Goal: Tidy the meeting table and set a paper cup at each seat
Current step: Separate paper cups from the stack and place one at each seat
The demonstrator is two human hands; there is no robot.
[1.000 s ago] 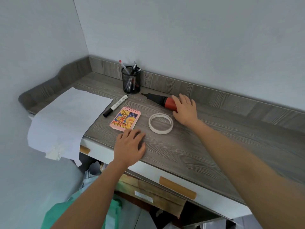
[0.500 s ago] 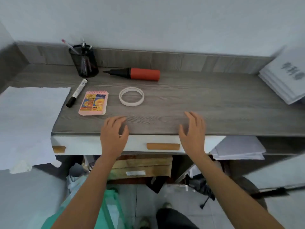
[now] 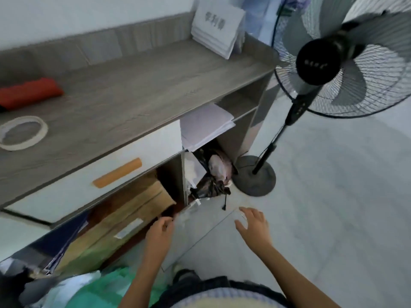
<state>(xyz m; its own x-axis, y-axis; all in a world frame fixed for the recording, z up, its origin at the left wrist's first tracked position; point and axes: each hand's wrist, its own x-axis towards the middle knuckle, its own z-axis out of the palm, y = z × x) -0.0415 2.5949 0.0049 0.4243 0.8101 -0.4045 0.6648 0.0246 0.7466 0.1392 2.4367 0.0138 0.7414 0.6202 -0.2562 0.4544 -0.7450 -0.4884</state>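
— green plastic bag (image 3: 104, 285) sat nearest, at the bottom edge. hands?
— left hand (image 3: 160, 230) just above it, fingers loosely curled, held nothing, close to the cardboard box (image 3: 124, 218) under the desk. right hand (image 3: 253, 225) beside it over the floor, fingers spread, empty too.
— paper cup?
— none in view, so couldn't tell which way it lay from either hand.
— anything to tidy?
— tape ring (image 3: 22, 132) and red pump (image 3: 29, 92) on the desk top (image 3: 144, 90), up and left of both hands, well apart from them. left hand was nearer. pump's long axis ran roughly along the back edge. stack of papers (image 3: 216, 30) leaned at the far corner, fan (image 3: 318, 61) stood off the desk's right end.
— vs half a second ago?
— both hands had been at the desk's front edge, now dropped below the drawer front (image 3: 89, 174). view had swung right and down: pen pot, notebook, marker gone from frame, fan new.
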